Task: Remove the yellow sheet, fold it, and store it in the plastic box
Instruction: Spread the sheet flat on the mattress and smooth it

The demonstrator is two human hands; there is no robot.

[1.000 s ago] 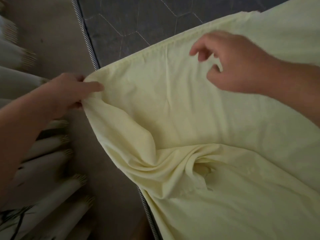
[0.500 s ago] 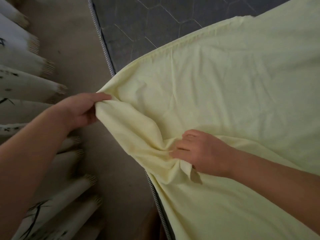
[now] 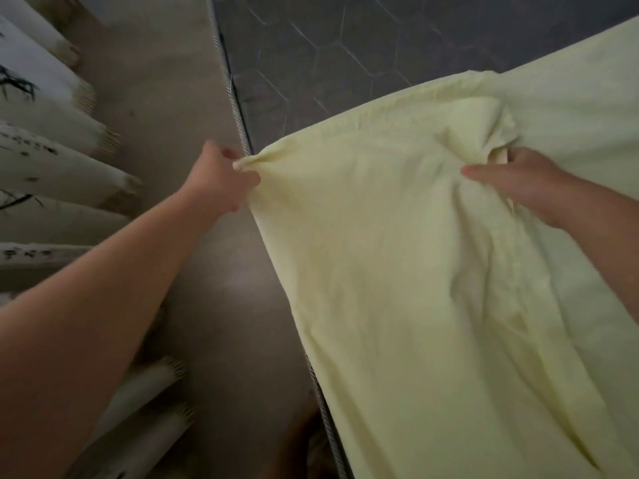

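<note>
Yellow sheet (image 3: 397, 288): one, pale lemon, plain and soft, creased, with a gathered hem along its far edge. Hands: two, both clamped on it. Left hand (image 3: 221, 183) pinches the sheet's corner into a small twisted point; right hand (image 3: 518, 183) has fingers curled into a bunched fold. Cloth is pulled taut between the two hands and drapes from them toward the person, over the near side of the bed. Mattress (image 3: 345, 46): one, dark grey with hexagon quilting, bare beyond both hands; its striped piping (image 3: 238, 122) touches the left hand's knuckles. Floor (image 3: 166, 108), grey-brown, lies to the left of the left hand. White fringed panels (image 3: 62, 160) farther left: at least six, carrying dark brush-like marks (possibly writing, too blurred to read).
</note>
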